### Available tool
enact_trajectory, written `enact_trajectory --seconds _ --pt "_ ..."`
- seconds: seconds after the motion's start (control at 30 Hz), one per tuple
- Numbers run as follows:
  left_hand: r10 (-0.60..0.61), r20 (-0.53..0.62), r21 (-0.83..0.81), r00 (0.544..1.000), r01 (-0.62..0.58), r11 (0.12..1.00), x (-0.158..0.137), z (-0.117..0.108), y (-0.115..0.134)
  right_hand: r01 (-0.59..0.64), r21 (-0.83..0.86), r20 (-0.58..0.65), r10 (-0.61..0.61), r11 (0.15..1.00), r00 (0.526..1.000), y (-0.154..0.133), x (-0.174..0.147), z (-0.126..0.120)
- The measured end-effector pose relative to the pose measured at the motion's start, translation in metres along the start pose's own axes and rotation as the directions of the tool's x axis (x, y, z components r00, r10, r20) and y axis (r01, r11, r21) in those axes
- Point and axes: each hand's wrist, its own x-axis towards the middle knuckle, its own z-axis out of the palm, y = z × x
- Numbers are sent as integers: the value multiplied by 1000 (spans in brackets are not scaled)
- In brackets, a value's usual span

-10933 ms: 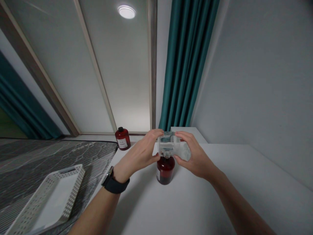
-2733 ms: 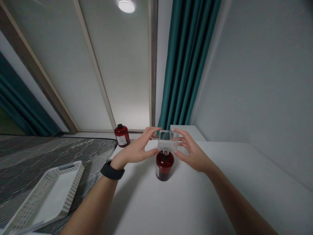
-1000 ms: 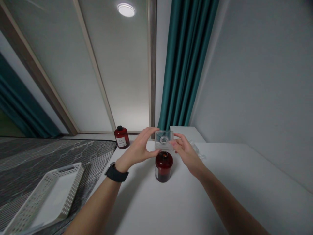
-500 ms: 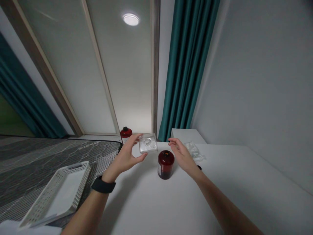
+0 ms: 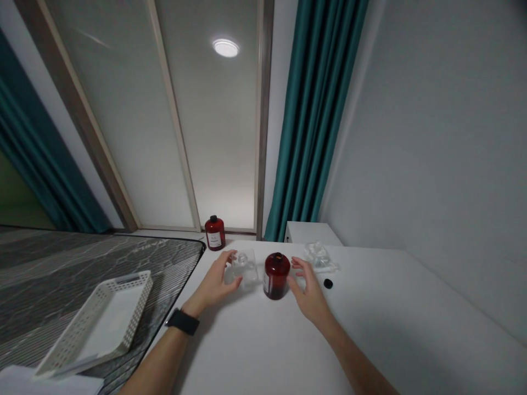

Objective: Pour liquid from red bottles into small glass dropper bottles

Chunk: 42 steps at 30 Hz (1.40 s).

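Observation:
My left hand [image 5: 216, 278], with a dark wristband, has its thumb and fingers around the left side of a clear square bottle [image 5: 246, 269]. That bottle is upright, low at the white table top. To its right stands a dark red-brown bottle [image 5: 276, 277] without a cap, its label partly turned to the left. Close by on the right of this bottle is my right hand [image 5: 308, 291], fingers spread and curved, holding nothing; whether the thumb touches the bottle I cannot tell. A small black cap [image 5: 328, 283] lies on the table beyond that hand.
A second red-brown bottle [image 5: 214, 233], black-capped and labelled, stands at the table's far left corner. Crumpled clear plastic [image 5: 318, 255] lies at the back right, before a white cabinet [image 5: 313, 233]. A white perforated basket [image 5: 142, 302] rests on the striped grey mattress to the left.
The clear bottle, held tilted up before, has come down upright to the table with my left hand. My right hand has moved lower beside the red-brown bottle, uncovering the black cap.

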Motion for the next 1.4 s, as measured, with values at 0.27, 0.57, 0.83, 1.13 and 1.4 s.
enact_trajectory --seconds 0.27,0.57,0.83,1.13,1.4 --pt "2 64 4 998 -2 1000 -6 10 -7 -61 -28 16 61 998 998 15 -19 26" --pt "7 102 -25 995 -5 1000 -7 14 -12 -14 -151 -28 10 988 1000 13 -13 28" --pt "28 131 -27 991 -24 999 -9 17 -11 -8 -233 -84 -12 972 996 24 -9 25" --pt "11 130 30 991 -15 999 -10 20 -5 1 -152 0 -1 988 1000 23 -13 15" --pt "-24 109 92 994 14 996 -7 22 -11 -6 -140 -39 1 990 999 21 -7 5"
